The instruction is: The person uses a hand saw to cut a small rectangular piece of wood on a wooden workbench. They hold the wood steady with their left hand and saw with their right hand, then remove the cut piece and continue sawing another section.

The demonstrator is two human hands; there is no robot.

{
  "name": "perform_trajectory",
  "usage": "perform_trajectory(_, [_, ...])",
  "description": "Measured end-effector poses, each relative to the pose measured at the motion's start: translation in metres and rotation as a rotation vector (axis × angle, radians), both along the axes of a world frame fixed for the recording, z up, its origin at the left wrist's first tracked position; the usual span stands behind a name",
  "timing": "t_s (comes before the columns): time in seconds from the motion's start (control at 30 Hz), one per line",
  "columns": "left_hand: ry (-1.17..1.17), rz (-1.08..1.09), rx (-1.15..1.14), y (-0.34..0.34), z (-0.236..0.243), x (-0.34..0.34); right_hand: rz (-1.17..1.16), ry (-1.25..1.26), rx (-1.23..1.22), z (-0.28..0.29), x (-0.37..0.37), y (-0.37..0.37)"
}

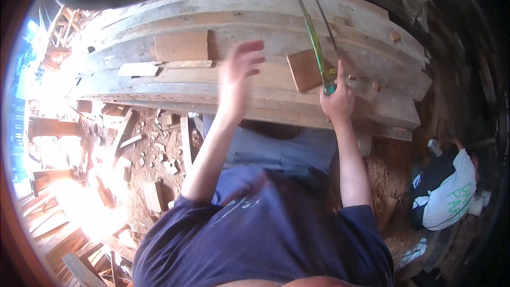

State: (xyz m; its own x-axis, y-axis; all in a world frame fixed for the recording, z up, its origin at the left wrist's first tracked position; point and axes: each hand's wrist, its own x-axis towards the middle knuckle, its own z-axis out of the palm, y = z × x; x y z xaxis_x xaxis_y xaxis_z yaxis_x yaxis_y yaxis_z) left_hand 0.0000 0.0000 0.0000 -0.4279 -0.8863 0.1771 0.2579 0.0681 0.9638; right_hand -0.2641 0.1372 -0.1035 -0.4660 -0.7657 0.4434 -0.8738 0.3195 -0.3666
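Observation:
In my right hand (pixel 338 100) is a hacksaw (pixel 317 53) with a green handle and a long, narrow frame. My fingers wrap round its handle while the index finger points forward along it. The saw's far end reaches toward the back of the stacked planks (pixel 260 32). A square brown wood piece (pixel 304 73) lies just left of the saw, partly behind its frame. My left hand (pixel 236 77) is raised over the planks, slightly blurred, with its fingers apart and nothing in it. Left of it lies a rectangular brown board (pixel 181 46).
A thin wood strip (pixel 186 64) and a pale flat piece (pixel 138 69) lie at the left. Small offcuts (pixel 394 36) sit on the right. Scrap wood and sawdust (pixel 154 143) cover the ground at left. A white bag (pixel 451 196) stands at lower right.

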Motion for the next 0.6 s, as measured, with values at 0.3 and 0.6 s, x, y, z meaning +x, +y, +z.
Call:
perform_trajectory(0.3, [-0.92,-0.006,-0.337,-0.03,-0.111,-0.111,-0.01,0.015,-0.156,-0.014,-0.002,-0.001])
perform_trajectory(0.6, [-0.587,-0.097,-0.373,-0.077,-0.102,-0.05,0.121,-0.079,-0.119,0.007,-0.01,-0.003])
